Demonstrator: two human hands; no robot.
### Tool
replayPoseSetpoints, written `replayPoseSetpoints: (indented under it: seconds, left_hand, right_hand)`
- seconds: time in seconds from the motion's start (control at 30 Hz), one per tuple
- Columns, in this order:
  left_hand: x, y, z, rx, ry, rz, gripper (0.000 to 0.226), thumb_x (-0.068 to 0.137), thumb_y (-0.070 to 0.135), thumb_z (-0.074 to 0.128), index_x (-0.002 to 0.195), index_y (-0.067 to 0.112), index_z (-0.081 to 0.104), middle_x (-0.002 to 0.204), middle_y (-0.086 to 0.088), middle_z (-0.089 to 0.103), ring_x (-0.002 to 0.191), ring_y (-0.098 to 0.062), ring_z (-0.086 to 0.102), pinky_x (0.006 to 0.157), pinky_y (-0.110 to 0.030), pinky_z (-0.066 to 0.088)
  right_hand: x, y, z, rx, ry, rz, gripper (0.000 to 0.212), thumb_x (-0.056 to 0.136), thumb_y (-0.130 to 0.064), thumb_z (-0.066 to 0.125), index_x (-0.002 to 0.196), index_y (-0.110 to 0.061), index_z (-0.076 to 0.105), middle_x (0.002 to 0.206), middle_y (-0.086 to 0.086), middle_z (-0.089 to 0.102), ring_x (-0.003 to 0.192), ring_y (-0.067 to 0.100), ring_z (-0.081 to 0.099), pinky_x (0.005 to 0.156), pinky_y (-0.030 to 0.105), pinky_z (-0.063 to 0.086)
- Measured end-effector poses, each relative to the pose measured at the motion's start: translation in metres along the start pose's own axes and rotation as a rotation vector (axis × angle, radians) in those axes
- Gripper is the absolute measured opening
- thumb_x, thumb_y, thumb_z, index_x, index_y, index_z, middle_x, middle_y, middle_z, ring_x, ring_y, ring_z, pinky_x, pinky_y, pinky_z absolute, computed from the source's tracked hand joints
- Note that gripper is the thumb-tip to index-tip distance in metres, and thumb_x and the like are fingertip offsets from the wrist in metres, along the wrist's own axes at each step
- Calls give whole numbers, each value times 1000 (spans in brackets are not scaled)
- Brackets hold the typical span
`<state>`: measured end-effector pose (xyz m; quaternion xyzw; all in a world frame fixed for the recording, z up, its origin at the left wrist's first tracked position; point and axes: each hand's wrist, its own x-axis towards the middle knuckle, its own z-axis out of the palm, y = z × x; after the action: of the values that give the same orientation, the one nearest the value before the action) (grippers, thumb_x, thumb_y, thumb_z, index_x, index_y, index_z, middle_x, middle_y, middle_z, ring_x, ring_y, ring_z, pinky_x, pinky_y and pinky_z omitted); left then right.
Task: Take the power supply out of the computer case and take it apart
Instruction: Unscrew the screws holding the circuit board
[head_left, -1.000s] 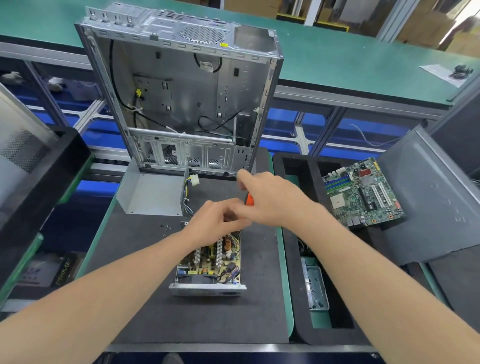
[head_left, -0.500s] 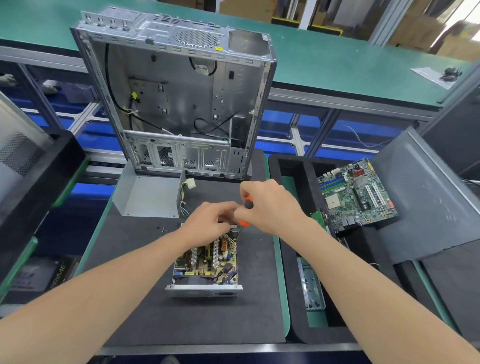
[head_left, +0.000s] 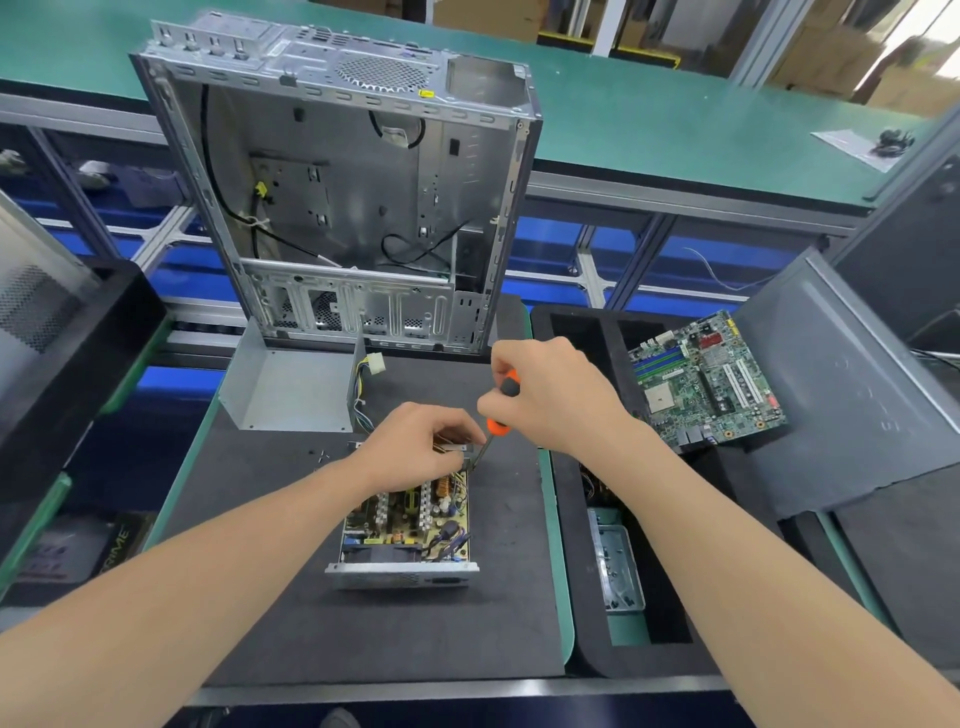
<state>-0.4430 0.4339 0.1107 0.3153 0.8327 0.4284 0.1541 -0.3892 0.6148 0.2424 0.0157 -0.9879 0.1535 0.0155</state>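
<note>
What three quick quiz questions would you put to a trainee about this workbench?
1. True or false: the power supply sits inside the computer case.
2. What does the right hand grip? A) a screwdriver B) pliers C) a cable
3. Fill in: the green circuit board lies to the ___ of the power supply.
Key: 1 false, it lies opened on the black mat in front of the case; 2 A; 3 right.
</note>
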Motion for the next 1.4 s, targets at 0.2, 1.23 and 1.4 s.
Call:
replayPoseSetpoints:
  seconds: [0.2, 1.23, 1.4]
  left_hand:
    - [5, -4, 8, 260, -32, 42, 24, 77, 56, 71, 99, 48, 71, 120, 36, 65, 104, 10, 63, 91, -34, 55]
    - [-123, -44, -65, 295, 695, -357, 10, 89, 27, 77, 86, 34, 72, 85, 17, 67, 77, 1, 61, 70, -20, 46]
    - [-156, -70, -48, 334, 584, -529, 13, 88, 33, 80, 81, 37, 70, 83, 14, 64, 76, -3, 59, 68, -30, 51]
  right_hand:
    - [-9, 4, -25, 9, 25, 3, 19, 76, -35, 68, 79, -19, 56, 65, -3, 53, 61, 22, 47, 49, 25, 28]
    - [-5, -88, -32, -150, 125, -302, 23, 75, -43, 63, 76, -21, 60, 64, -5, 55, 66, 28, 56, 53, 26, 29]
    - [-3, -102, -20, -150, 95, -322, 20, 74, -42, 62, 75, -22, 60, 68, -3, 59, 69, 30, 57, 55, 27, 30]
